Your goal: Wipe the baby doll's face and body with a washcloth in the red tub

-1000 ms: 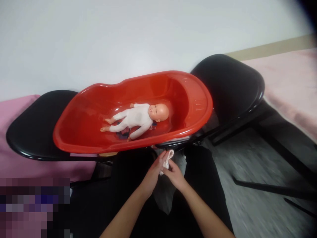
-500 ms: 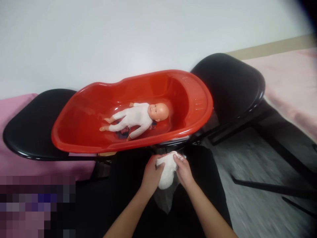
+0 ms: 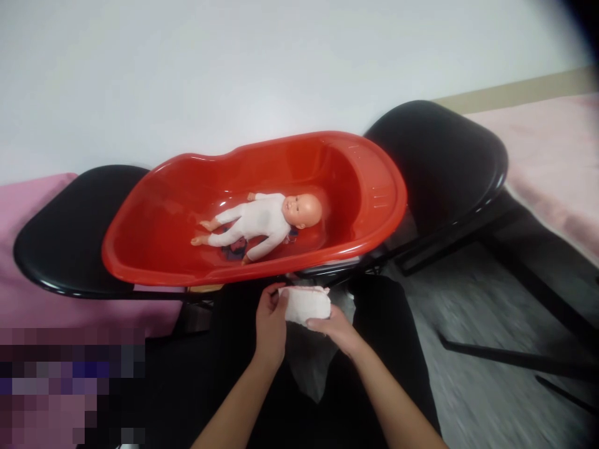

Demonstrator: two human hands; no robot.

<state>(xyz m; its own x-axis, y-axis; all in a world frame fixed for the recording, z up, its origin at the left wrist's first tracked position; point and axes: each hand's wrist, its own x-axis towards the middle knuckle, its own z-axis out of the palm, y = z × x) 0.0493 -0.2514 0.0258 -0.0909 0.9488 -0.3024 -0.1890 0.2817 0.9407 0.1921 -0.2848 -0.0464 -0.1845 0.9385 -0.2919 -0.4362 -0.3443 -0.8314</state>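
Observation:
Between my two hands is a folded white cloth, held level just in front of the red tub. My left hand grips its left end, thumb on top. At the lower right corner my right hand pinches it, and some of those fingers are hidden beneath. Beyond the cloth, a baby doll with a white cloth body lies on its back in the red baby bathtub. Its head points right and its feet point left.
The tub spans two black chairs, a left one and a right one. Pink cloths lie at the left and right. A white wall rises behind. Black chair legs stand on the grey floor at right.
The cloth has gone from hanging down between my hands to a compact, level bundle. My left hand has shifted left and my right hand has moved under the cloth's right corner.

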